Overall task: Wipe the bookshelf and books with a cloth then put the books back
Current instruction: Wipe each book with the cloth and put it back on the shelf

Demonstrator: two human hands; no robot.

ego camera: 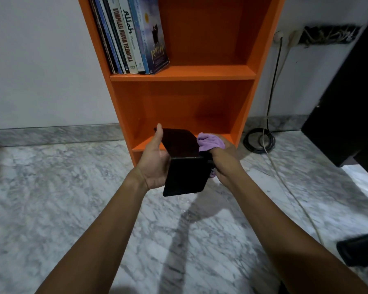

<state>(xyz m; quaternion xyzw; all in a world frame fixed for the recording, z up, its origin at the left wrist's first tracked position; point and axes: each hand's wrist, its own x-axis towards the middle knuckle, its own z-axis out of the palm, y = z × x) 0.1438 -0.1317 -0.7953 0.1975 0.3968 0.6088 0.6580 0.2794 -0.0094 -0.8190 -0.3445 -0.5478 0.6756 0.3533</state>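
1. A tall, narrow orange wooden bookshelf point(179, 73) stands against a pale wall, on a grey-veined marble floor point(51, 198).
2. Just in front of the bookshelf's lowest compartment, a black L-shaped metal bookend point(185, 162) is held up between both hands, its bent corner facing the camera.
3. The left hand point(155, 162) grips the bookend's left edge, palm wrapped against it and thumb pointing up along the upper plate.
4. The right hand point(223, 158) is curled closed around a bunched lilac cloth point(210, 142), pressed against the bookend's right edge.
5. On the bookshelf's upper visible shelf, a row of slim books point(132, 37) leans toward its left wall; the lowest compartment holds no books.
6. Right of the bookshelf, a black cable point(258, 141) lies coiled on the floor, and a white cord point(285, 177) trails across the marble.
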